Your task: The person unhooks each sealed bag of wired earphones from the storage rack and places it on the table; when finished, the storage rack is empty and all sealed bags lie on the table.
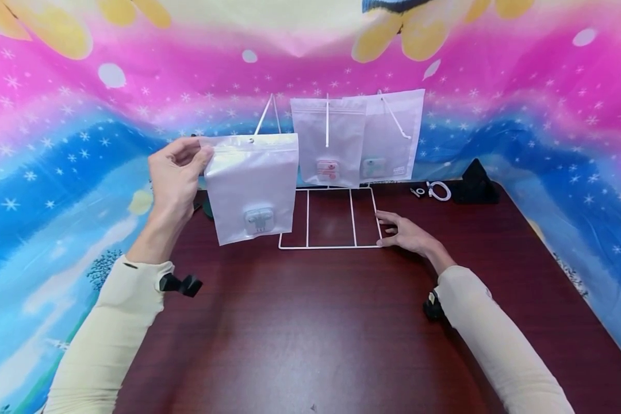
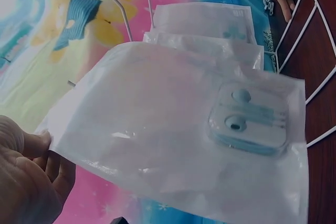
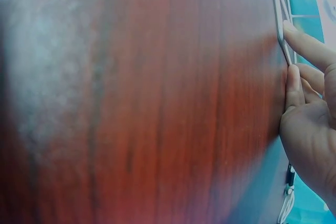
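Observation:
My left hand [image 1: 176, 172] pinches the upper left corner of a white zip bag [image 1: 248, 178] between thumb and fingers. Inside, wired earphones in a clear case [image 2: 249, 119] show through the plastic. At the bag's top hole, the tip of the left prong [image 1: 262, 118] of a white wire rack [image 1: 331, 248] shows. My right hand [image 1: 406, 234] touches the right side of the rack's base, its thumb by the front corner and fingers farther back along the wire [image 3: 281, 35].
Two more white bags, one with a red-and-white earphone case [image 1: 328, 170] and one with a pale green one [image 1: 374, 167], hang on the rack's other prongs. A coiled white cable [image 1: 439, 191] and a black stand [image 1: 476, 183] sit at the back right of the dark wooden table [image 1: 310, 333].

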### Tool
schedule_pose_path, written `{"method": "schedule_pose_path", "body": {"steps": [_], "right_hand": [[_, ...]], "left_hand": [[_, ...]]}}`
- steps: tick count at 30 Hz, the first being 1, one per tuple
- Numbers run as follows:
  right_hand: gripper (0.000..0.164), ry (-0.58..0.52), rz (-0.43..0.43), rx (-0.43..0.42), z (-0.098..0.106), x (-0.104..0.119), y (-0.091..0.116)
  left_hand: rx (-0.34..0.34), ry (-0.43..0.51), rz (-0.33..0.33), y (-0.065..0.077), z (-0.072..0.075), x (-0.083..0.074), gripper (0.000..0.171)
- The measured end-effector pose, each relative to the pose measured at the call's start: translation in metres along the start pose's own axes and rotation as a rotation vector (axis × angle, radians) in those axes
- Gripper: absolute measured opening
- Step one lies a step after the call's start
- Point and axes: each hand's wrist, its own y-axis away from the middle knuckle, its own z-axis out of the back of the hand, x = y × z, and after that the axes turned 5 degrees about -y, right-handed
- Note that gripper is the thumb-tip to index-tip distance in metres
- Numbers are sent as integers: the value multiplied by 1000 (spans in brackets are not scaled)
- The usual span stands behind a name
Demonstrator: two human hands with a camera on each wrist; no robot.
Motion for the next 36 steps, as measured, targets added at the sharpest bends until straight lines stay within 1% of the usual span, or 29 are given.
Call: {"method": "schedule_pose_path", "body": {"steps": [13,19,24,26,29,36], "right_hand": [[86,-9,5,-11,2,-2,0],[86,-35,29,-6,1,-4,-2],[87,-37,35,-12,3,-3,-2],[87,-29,29,-15,4,-2,-2],[87,-20,29,-15,5,-3,-1],[87,-34,19,-14,3,-6,-2]], "left_hand": [[3,111,-13,12,4,-11,18],[-24,204,-12,22,16,-13,20],[-55,249,-4,29,28,-11,20],[-62,256,10,32,32,-7,20],[-69,264,55,36,38,1,21],[-78,273,196,41,52,23,15]]}}
